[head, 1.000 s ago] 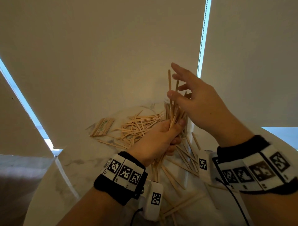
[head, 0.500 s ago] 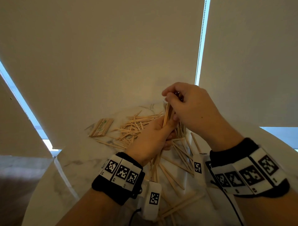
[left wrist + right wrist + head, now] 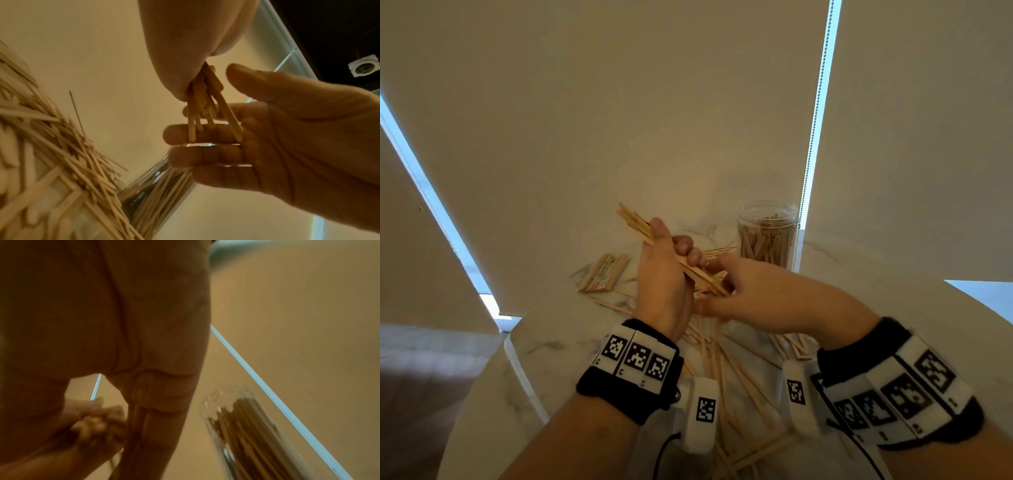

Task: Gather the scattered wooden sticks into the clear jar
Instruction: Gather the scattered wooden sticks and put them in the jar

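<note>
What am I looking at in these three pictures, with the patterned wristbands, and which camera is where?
There is no machine here: a person works with two bare hands, and the black wristbands with square code tags carry small cameras. The wide picture comes from a camera on the head, looking down at a white marble-patterned table. The other two come from the wrists, looking along each hand from below.

The left hand grips a bundle of wooden sticks, tilted so its top end points up and away to the left. The right hand meets the bundle's lower end; its fingers lie fairly straight against the stick tips, seemingly squaring them up.

More loose sticks lie scattered on the table. A clear jar, upright and lidless, already partly filled with sticks, stands behind the right hand. A flat packet of sticks lies to the left.
</note>
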`<action>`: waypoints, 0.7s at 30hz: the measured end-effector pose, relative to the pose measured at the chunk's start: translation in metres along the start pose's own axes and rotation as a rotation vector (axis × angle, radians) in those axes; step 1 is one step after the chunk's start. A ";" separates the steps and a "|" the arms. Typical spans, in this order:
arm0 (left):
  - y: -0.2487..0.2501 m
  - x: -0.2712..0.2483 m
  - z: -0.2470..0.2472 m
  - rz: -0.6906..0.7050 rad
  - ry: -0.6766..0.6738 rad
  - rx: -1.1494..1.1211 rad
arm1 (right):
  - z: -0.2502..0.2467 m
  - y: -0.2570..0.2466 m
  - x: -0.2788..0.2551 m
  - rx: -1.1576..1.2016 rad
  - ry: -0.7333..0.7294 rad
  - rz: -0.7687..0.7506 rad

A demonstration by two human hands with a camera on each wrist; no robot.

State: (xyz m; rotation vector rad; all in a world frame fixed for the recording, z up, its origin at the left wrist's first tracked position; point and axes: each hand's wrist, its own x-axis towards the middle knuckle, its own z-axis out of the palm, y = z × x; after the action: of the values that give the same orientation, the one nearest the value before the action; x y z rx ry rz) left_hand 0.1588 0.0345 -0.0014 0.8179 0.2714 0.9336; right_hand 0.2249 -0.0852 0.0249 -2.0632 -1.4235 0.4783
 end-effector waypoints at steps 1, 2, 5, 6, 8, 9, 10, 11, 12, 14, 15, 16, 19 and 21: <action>-0.002 -0.001 0.000 -0.013 -0.005 -0.003 | 0.006 0.000 0.003 0.061 0.028 -0.006; -0.005 -0.002 0.000 -0.024 -0.019 0.029 | 0.011 0.001 0.008 0.088 0.086 -0.003; -0.011 -0.006 0.002 -0.068 -0.102 0.188 | 0.019 0.003 0.016 0.029 0.256 0.010; -0.012 -0.009 0.002 -0.095 -0.134 0.205 | 0.020 0.005 0.017 -0.033 0.284 -0.002; -0.013 -0.011 0.004 -0.130 -0.163 0.199 | 0.020 0.009 0.019 -0.143 0.308 -0.022; -0.013 -0.012 0.005 -0.132 -0.166 0.203 | 0.020 0.010 0.020 -0.154 0.320 -0.028; -0.014 -0.011 0.005 -0.128 -0.179 0.214 | 0.019 0.012 0.019 -0.161 0.337 -0.037; -0.013 -0.011 0.005 -0.114 -0.188 0.241 | 0.017 0.013 0.019 -0.178 0.355 -0.053; -0.011 -0.010 0.006 -0.087 -0.186 0.260 | 0.014 0.014 0.018 -0.202 0.360 -0.066; 0.001 -0.006 0.006 -0.022 -0.132 0.213 | 0.007 0.014 0.015 -0.249 0.324 -0.085; 0.010 -0.001 0.005 0.006 -0.079 0.143 | 0.003 0.015 0.013 -0.273 0.302 -0.094; 0.019 0.005 0.005 0.027 -0.020 0.059 | -0.001 0.016 0.013 -0.297 0.288 -0.097; 0.042 0.019 0.007 0.034 0.059 -0.022 | -0.007 0.020 0.012 -0.310 0.294 -0.100; 0.043 0.021 0.013 -0.038 -0.012 0.069 | -0.009 0.020 0.013 -0.319 0.337 -0.088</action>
State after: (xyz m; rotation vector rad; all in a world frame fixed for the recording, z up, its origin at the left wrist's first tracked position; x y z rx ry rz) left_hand 0.1517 0.0587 0.0411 0.8788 0.3089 0.8870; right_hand 0.2494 -0.0807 0.0188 -2.1827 -1.4443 -0.1403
